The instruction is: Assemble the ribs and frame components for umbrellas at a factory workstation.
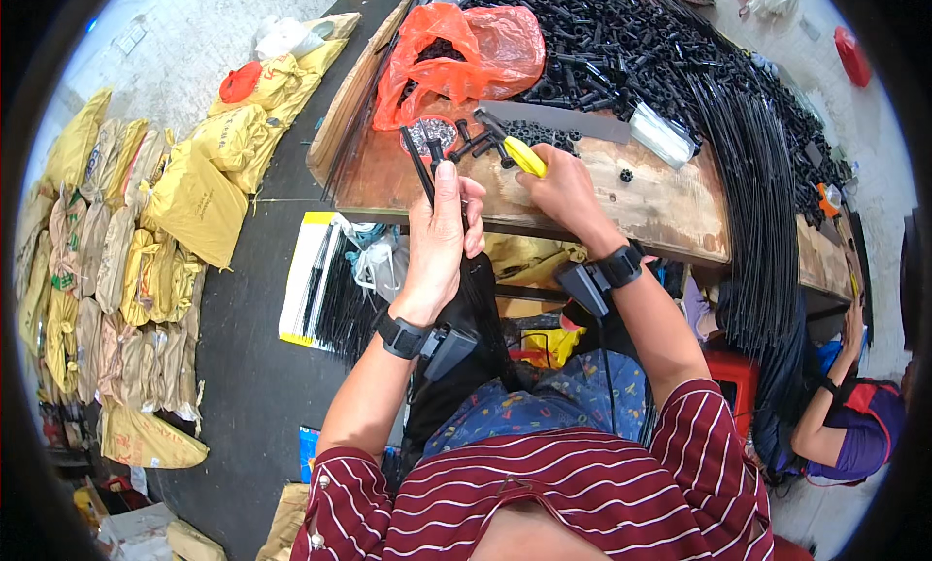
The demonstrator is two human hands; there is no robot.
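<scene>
My left hand (445, 231) is closed round some slim black rods (416, 159), thumb upward, at the table's near edge. A short black tubular piece (435, 151) stands up at its thumb tip. In my right hand (563, 194) is a hammer (524, 156) with a yellow grip. Its metal head points up and left, over a few black plastic pieces (466, 146) on the wood. Just beyond my left hand sits a round dish (408, 144) of small shiny silver parts. The lower ends of the rods are partly hidden by my hand.
A heap of black plastic parts (602, 47) covers the table's far side. An orange plastic bag (505, 51) lies left of it. Long black rods (762, 212) hang over the right edge. Yellow sacks (199, 202) stand at left. Another person (854, 425) works at right.
</scene>
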